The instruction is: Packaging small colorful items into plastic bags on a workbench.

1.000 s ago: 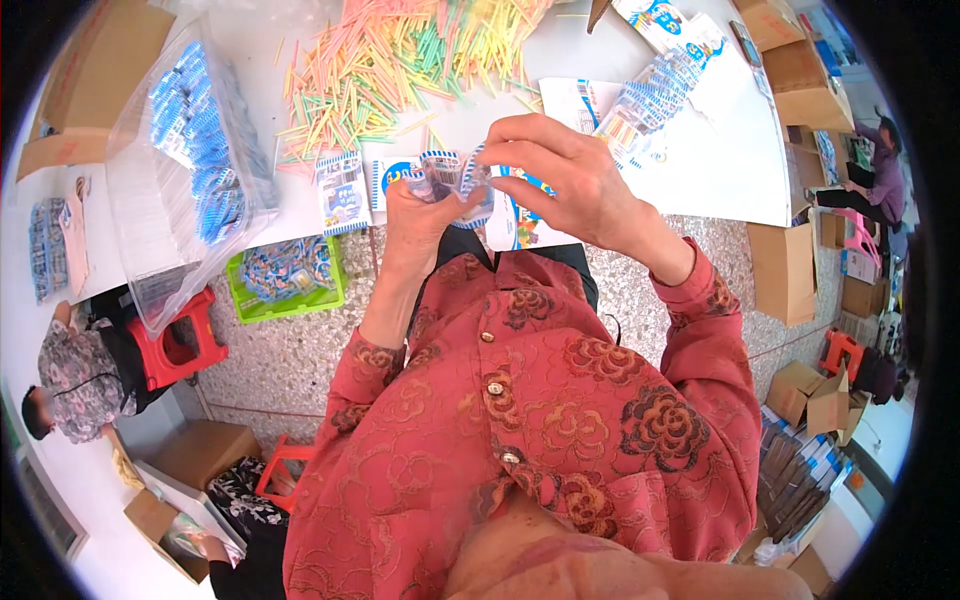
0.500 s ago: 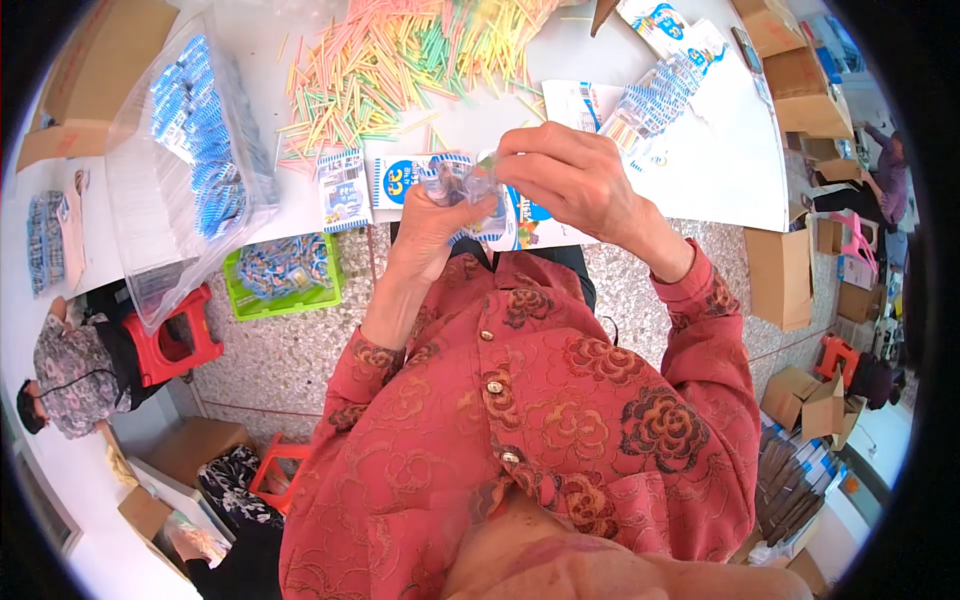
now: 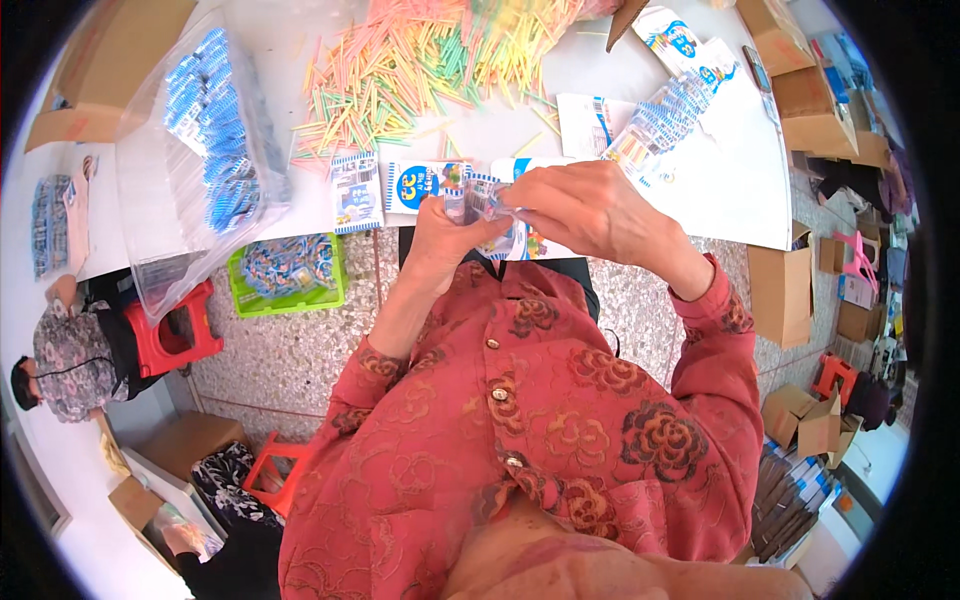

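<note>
Over the near edge of the table, my left hand [image 3: 440, 240] pinches a small see-through packet [image 3: 482, 192] with blue-striped edges between thumb and fingers. My right hand [image 3: 595, 205] closes its bent fingers on the packet's right side, partly hiding it. Flat on the table left of my hands lie a small blue-and-white packet [image 3: 357, 195] and another with a round blue print [image 3: 408, 187]. Just beyond is a loose heap of thin pink, yellow and green sticks [image 3: 420, 85]. A strip of joined packets [image 3: 665, 120] rests past my right hand.
A see-through plastic tray [image 3: 275, 185] with packet strips [image 3: 212, 120] stands on the left, overhanging the table edge. Below it, a green basket [image 3: 290, 309] of packets sits on the floor near a red stool [image 3: 185, 340]. Another person [image 3: 75, 360] is at far left; a cardboard box [image 3: 780, 300] stands right.
My right hand has moved slightly down, its fingers now lower over the packet. My left hand still pinches the packet. The whole view has shifted a little.
</note>
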Motion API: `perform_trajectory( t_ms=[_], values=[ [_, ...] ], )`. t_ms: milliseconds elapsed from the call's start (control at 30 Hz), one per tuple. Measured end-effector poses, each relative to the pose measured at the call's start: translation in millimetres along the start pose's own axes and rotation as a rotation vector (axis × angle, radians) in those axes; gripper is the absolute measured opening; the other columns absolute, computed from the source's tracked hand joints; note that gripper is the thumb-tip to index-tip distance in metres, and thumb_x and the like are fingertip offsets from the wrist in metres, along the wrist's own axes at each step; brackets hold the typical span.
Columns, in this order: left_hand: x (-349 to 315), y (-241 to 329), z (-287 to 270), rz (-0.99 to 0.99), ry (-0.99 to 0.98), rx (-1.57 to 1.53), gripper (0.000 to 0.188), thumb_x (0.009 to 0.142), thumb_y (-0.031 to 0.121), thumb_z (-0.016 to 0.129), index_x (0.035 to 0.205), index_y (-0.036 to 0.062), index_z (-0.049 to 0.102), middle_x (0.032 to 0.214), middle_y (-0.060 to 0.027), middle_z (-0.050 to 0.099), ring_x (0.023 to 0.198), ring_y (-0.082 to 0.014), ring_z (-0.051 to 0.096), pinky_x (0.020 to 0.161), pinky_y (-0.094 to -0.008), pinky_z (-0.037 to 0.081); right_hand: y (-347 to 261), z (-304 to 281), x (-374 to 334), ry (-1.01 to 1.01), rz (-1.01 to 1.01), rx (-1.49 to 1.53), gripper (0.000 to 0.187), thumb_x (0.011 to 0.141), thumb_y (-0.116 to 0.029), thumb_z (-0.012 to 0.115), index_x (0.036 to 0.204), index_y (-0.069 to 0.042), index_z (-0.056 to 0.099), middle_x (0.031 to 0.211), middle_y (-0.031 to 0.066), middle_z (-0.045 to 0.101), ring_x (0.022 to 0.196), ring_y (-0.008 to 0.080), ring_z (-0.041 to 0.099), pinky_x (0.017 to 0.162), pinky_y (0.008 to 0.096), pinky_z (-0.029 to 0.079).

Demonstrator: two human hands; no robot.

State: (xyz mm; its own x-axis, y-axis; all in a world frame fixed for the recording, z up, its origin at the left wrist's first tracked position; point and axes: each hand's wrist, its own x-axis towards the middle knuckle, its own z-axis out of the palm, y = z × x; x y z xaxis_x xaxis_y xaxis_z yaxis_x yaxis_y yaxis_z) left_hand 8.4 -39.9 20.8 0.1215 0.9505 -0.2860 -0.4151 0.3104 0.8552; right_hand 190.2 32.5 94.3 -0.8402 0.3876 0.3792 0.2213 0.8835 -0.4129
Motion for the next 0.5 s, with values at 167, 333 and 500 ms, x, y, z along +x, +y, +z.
perform_trajectory(
  t_ms=[167,333,500],
  values=[
    [-4,3,1,0.017,0.013,0.001,0.022,0.072,-0.004,0.069,0.092,0.0021,0.062,0.085,-0.0017,0.063,0.075,-0.0085,0.059,0.069,-0.0243,0.048,-5,-4,6,0.026,0.071,0.061,0.017,0.072,-0.005,0.067,0.087,-0.004,0.059,0.085,0.0081,0.062,0.069,0.0246,0.062,0.054,0.0329,0.049],
    [-5,8,-4,0.103,0.020,0.044,0.028,0.070,-0.004,0.070,0.096,0.0021,0.062,0.087,-0.0020,0.064,0.075,-0.0083,0.060,0.069,-0.0247,0.048,-8,2,10,0.137,0.058,0.086,0.017,0.072,-0.004,0.066,0.087,-0.003,0.058,0.084,0.0087,0.062,0.069,0.0260,0.062,0.056,0.0334,0.049],
    [-7,9,-2,0.109,0.016,0.066,0.029,0.070,-0.005,0.070,0.097,0.0011,0.062,0.086,-0.0026,0.065,0.074,-0.0083,0.060,0.067,-0.0237,0.049,-6,-3,10,-0.070,0.156,0.115,0.017,0.074,-0.002,0.064,0.090,-0.002,0.059,0.086,0.0095,0.062,0.070,0.0281,0.061,0.058,0.0337,0.049]
  ],
)
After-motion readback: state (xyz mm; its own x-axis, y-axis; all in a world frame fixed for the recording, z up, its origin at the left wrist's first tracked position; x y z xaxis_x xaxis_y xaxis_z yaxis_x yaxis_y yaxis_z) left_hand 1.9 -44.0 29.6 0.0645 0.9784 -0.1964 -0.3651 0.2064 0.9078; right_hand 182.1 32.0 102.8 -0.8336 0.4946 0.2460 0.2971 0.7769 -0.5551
